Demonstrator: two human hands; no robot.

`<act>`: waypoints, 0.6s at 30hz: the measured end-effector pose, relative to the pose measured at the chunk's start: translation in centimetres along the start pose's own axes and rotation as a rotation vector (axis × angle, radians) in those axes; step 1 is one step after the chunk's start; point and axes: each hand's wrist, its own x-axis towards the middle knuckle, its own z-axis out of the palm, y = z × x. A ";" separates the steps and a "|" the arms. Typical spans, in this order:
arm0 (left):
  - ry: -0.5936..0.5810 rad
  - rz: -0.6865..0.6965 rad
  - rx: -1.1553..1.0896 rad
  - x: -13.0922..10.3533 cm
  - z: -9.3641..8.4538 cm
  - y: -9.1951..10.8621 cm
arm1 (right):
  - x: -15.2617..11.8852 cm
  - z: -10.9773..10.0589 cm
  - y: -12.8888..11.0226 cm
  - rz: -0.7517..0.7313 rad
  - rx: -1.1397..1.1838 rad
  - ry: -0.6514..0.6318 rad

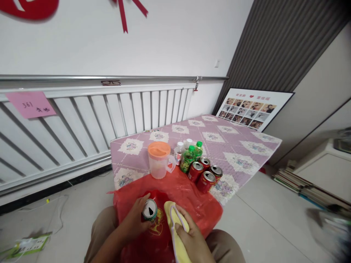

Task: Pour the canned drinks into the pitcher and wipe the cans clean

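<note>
My left hand [136,218] is wrapped round a green can [150,209] with an opened top, above the red plastic bag [131,190]. To its right, my right hand [189,233] grips a folded yellow cloth [177,228] with a pale purple edge. Beneath both hands lies a shiny red surface with a gold heart print [157,223]. Cloth and can are apart. Several red cans [206,181] with opened tops stand on the bag's right part, beside green-capped bottles [188,159].
A clear pitcher [158,168] with an orange lid stands behind my hands, near a white-capped bottle [179,152]. The flowered tablecloth [211,137] reaches back to a photo board [255,107]. A white radiator [109,120] runs along the wall. Books [290,182] lie at right.
</note>
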 end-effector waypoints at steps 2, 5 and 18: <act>0.042 -0.001 0.044 -0.2 0.3 0.1 | 0.1 0.1 0.4 -0.121 -0.190 -0.025; 0.111 -0.002 0.095 -0.5 0.9 0.5 | 0.0 0.3 0.5 -0.263 -0.511 -0.130; 0.019 0.003 0.061 0.0 -0.4 1.1 | 0.7 2.7 -1.9 -0.335 -0.886 -0.320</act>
